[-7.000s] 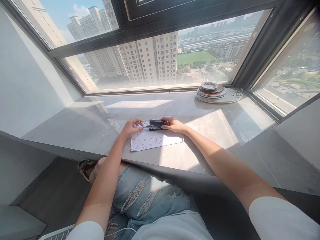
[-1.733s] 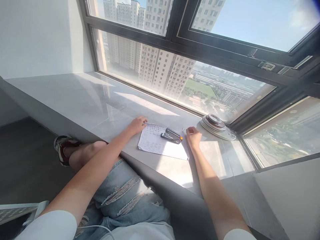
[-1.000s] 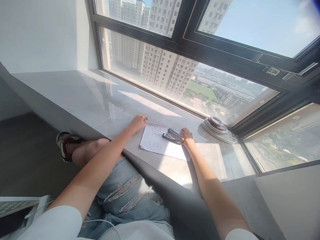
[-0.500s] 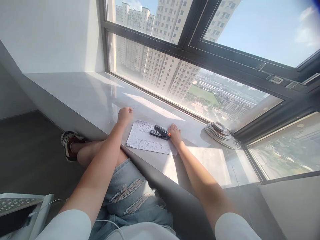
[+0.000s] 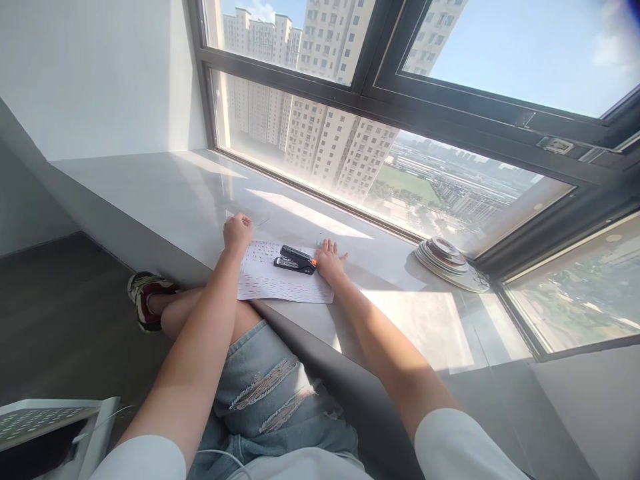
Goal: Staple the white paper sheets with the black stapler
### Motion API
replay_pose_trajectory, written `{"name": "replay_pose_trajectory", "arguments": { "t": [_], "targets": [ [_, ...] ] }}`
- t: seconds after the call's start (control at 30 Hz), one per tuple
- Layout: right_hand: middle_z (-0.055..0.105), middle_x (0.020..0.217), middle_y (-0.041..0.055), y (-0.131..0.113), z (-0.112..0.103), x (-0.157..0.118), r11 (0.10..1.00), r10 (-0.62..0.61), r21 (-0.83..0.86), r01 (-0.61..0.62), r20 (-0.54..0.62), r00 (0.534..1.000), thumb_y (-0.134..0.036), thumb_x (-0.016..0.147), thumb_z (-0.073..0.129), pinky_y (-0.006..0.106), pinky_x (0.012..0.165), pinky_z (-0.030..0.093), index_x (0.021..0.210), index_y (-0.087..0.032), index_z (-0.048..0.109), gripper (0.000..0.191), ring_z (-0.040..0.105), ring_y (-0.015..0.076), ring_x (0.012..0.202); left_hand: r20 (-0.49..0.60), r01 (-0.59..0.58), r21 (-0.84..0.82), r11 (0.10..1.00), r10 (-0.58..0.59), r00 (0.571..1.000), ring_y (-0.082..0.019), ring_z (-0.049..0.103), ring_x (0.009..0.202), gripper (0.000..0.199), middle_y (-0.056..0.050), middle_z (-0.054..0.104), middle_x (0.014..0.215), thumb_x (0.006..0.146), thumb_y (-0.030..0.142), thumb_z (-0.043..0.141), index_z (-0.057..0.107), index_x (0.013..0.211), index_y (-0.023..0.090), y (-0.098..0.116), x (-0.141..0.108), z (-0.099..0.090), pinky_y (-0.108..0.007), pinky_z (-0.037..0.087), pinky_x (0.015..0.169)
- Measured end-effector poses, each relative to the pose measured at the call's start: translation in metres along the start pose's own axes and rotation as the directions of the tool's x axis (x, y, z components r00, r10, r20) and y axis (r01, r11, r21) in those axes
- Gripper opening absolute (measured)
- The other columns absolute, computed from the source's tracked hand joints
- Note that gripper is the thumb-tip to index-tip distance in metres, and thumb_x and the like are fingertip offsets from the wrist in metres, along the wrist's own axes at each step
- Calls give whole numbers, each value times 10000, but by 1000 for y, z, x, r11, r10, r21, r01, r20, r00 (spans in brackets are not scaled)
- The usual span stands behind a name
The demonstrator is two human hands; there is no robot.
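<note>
A black stapler (image 5: 296, 261) with an orange patch at its right end lies on white sheets of paper (image 5: 285, 288) covered in handwriting. My right hand (image 5: 330, 259) rests flat at the stapler's right end, by the paper's edge, with its fingers spread. Whether it touches the stapler I cannot tell. At the paper's upper left, my left hand (image 5: 238, 232) is closed, fingertips pinched together just above the sill. What those fingers hold, if anything, is too small to make out. A faint thin line shows on the surface to their right.
The papers lie on a grey window sill (image 5: 150, 193) below a dark window frame (image 5: 370, 103). A stack of plates (image 5: 445, 260) stands in the right corner. My crossed legs are against the sill's front. A white perforated rack (image 5: 55, 413) is at lower left.
The papers and stapler have slid left along the sill, and my right hand has moved left with them. My left hand has shifted slightly left, still pinched. The view has turned a little.
</note>
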State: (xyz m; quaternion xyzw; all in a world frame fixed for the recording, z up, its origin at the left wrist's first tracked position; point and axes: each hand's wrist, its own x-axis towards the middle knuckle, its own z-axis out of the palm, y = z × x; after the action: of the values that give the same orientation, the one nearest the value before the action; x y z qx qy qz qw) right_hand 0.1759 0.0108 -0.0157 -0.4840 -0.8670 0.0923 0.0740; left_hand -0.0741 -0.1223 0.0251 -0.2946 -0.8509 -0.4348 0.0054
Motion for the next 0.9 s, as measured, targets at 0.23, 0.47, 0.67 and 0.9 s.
{"name": "replay_pose_trajectory", "arguments": {
  "t": [0.23, 0.47, 0.67, 0.9],
  "targets": [
    [146, 1691, 201, 40, -10, -22, 997, 54, -46, -56, -43, 998, -327, 1047, 158, 743, 1174, 100, 1629, -62, 151, 641, 86, 333, 1576, 33, -60, -25, 998, 61, 998, -262, 633, 1014, 238, -125, 687, 1056, 874, 72, 471, 673, 916, 191, 1, -2, 8, -347, 489, 861],
    [140, 1707, 138, 119, -28, -29, 974, 208, -88, -208, -18, 978, -383, 1045, 175, 697, 1200, 108, 1643, -152, 153, 641, 88, 298, 1579, 116, -179, -24, 984, 180, 977, -251, 632, 1004, 245, -130, 659, 1099, 928, 103, 452, 680, 950, 189, 11, -11, 24, -347, 492, 890],
    [208, 1692, 136, 178, -37, -34, 959, 278, -47, -280, -49, 959, -334, 1031, 231, 705, 1197, 132, 1616, -168, 254, 609, 136, 319, 1572, 315, -499, -134, 856, 514, 798, -238, 598, 1067, 280, -105, 633, 1098, 976, 155, 429, 696, 1048, 199, 50, -62, 62, -349, 509, 939],
    [621, 1361, 188, 163, -65, -61, 978, 106, 208, -30, -364, 925, -344, 997, 321, 449, 1090, 423, 1346, -141, 575, 478, 541, 297, 1302, 382, -736, -103, 669, 710, 592, -280, 560, 1203, 342, -135, 590, 1308, 989, 156, 415, 680, 1203, 185, 87, -139, 96, -440, 474, 1050]
  ]
}}
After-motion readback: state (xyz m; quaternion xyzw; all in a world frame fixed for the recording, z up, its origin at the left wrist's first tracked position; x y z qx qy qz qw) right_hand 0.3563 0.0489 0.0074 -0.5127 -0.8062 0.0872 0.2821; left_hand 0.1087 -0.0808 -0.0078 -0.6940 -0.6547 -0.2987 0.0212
